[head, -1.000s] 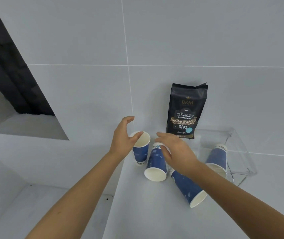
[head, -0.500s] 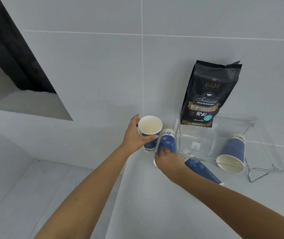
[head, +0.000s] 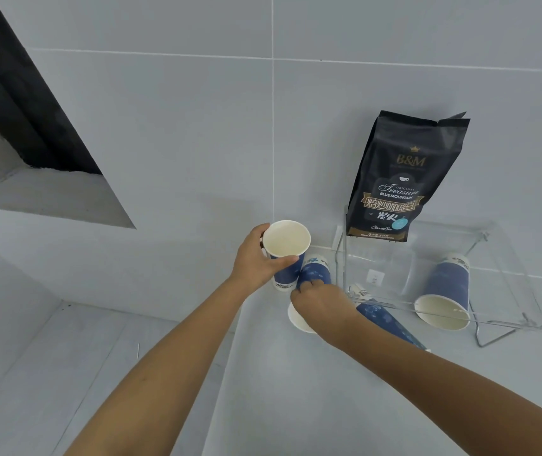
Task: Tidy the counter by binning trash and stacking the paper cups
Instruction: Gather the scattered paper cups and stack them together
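Note:
An upright blue paper cup (head: 285,245) stands at the counter's back left corner, and my left hand (head: 254,262) grips it round its upper wall. Right beside it a second blue cup (head: 313,274) lies tipped with its mouth toward me; my right hand (head: 320,302) grips its side and hides most of it. A third cup (head: 386,319) lies on its side under my right forearm. Another cup (head: 448,291) lies on its side inside the clear tray (head: 506,284), mouth facing me.
A black coffee bean bag (head: 401,179) leans against the tiled wall at the back of the clear acrylic tray, which has a wire stand (head: 493,337). The white counter (head: 296,390) ends in a left edge with the floor below it.
My left hand has closed round the upright cup and my right hand has closed round the tipped cup beside it. The view has moved closer and to the left.

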